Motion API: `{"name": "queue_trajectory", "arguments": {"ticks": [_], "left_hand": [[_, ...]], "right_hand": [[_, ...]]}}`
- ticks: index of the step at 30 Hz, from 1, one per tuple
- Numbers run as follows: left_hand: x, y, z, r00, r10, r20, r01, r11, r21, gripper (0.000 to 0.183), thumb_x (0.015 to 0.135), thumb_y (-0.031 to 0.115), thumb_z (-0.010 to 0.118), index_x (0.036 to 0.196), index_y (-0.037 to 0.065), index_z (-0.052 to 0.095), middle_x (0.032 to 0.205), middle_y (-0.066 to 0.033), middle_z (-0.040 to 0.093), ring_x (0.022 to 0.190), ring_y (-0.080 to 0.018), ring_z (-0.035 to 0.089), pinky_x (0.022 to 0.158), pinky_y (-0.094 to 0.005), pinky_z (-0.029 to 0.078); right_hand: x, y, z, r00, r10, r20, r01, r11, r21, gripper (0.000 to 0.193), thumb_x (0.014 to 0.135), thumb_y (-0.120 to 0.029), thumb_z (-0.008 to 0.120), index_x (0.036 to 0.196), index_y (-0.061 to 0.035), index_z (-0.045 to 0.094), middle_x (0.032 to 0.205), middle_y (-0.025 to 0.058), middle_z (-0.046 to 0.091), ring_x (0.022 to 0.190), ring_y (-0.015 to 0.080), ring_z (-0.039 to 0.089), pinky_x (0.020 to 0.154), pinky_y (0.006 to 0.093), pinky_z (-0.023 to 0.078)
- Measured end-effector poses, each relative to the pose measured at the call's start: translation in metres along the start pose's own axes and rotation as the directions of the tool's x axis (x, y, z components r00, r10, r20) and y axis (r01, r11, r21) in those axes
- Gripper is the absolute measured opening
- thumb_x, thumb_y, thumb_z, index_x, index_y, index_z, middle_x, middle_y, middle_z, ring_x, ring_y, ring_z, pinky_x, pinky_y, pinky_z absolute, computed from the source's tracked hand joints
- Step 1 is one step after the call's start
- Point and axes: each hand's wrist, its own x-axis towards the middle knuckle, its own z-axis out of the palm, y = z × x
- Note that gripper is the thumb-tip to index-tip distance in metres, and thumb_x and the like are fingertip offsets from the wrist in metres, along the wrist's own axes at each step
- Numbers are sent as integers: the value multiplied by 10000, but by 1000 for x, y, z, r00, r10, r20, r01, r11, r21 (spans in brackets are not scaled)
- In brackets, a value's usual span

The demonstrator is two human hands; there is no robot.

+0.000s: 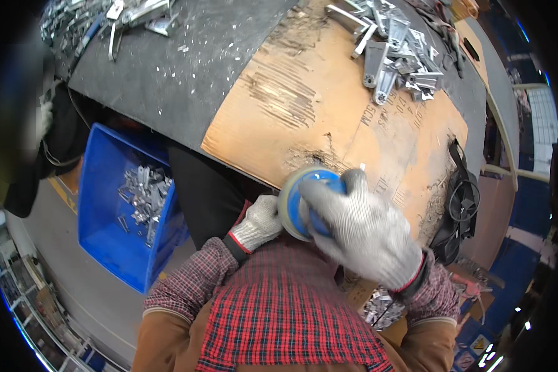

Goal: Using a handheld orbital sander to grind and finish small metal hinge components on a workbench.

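Note:
My right hand [372, 229], in a pale knitted glove, is closed around a round blue thing with a pale yellowish rim [286, 208]. It is blurred, and the hand covers much of it, so I cannot tell its exact kind. Just left of that rim is my left hand [258, 222], gloved too, with its fingers curled in. Whatever the left fingers hold, if anything, is hidden. Both hands are in front of my body at the near edge of a cardboard sheet [341, 99]. A pile of grey metal parts [394, 53] lies at its far side.
Left of my leg stands a blue bin [108, 239] with metal parts [146, 198] inside. More metal parts [130, 15] cover the far left of the dark tabletop [192, 56]. A black strapped item [459, 204] lies at the right edge. Another person [28, 130] is at far left.

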Motion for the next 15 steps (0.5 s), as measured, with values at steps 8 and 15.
{"name": "queue_trajectory", "arguments": {"ticks": [8,15], "left_hand": [[-32,93,-48,975,-140,174,217,785,-580,245,1143,185,687,1223,-28,777,921,-108,815,785,-189,754,731,-390,600],[-5,158,-97,916,401,-15,-278,662,696,523,932,220,877,1416,93,728,1137,-170,726,1082,-415,748,939,-550,605]], "right_hand": [[-17,43,4,914,113,-389,-136,990,-33,601,939,-194,867,1491,-224,632,1288,298,652,957,505,804,801,553,685],[-62,67,18,766,403,-502,-288,912,293,639,932,-181,869,1537,-226,669,1418,237,651,1206,499,768,1002,541,661]]}}
